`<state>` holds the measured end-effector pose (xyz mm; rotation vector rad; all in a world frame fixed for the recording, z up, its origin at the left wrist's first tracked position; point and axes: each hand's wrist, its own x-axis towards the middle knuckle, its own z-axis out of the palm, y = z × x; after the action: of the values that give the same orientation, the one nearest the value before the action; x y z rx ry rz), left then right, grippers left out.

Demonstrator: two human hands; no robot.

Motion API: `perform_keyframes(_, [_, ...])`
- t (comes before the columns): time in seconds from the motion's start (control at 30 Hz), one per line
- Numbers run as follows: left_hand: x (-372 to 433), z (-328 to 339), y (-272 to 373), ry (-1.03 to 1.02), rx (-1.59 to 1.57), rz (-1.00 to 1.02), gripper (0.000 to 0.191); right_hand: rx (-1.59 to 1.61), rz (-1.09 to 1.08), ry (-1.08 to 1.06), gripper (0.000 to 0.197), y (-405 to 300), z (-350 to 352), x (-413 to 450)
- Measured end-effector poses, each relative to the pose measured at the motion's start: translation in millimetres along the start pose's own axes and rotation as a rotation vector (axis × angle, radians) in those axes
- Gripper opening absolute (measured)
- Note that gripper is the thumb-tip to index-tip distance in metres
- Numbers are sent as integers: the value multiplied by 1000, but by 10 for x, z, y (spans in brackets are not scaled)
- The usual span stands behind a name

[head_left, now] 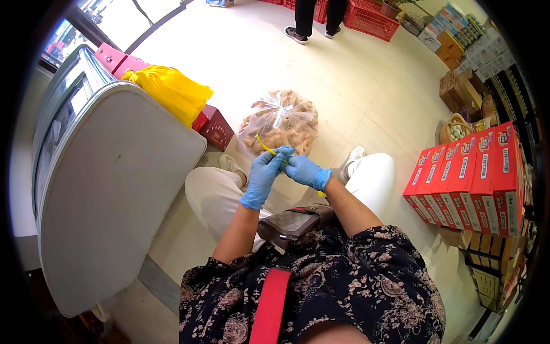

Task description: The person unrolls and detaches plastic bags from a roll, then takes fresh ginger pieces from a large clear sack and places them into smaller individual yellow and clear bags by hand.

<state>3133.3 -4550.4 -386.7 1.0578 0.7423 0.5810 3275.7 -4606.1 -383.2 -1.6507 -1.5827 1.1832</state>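
Note:
Both hands wear blue disposable gloves and meet in front of my knees. A thin yellow strip [265, 145] passes between them. My left hand [264, 174] pinches it, with one end sticking out past the fingers. My right hand [303, 170] also has its fingers closed around the strip, and a short yellow end shows below that wrist. Just beyond the hands, a clear plastic bag [279, 122] full of light brown pieces sits on the floor, its top gathered and knotted. What the pieces are, I cannot tell.
To the left stands a display freezer [116, 172] with a yellow cloth or bag [172, 88] and a dark red box [215, 129] beside it. Red cartons [468, 180] line the right. A small handbag [292, 223] rests at my lap. Another person's legs [320, 17] stand near red crates [371, 19].

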Motion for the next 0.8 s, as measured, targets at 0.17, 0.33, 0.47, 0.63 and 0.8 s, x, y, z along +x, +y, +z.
perform_keyframes(0.17, [-73,-64,55,244,-40,226,23,413,178,9,23,208,-136,-532])
perform_keyframes(0.33, [-174,-205,177,335,-89,178,22,499,160,214,24,374,-416,-1019])
perform_keyframes(0.47, [-192,-206,93,305,-164,104,25,598,138,511,20,406,-554,-1214])
perform_keyframes(0.63, [-130,-173,-88,186,-82,-262,27,721,-78,761,17,91,-681,-1312])
perform_keyframes(0.8, [-355,41,-198,-65,889,81,24,183,-121,659,14,-20,-397,-1183])
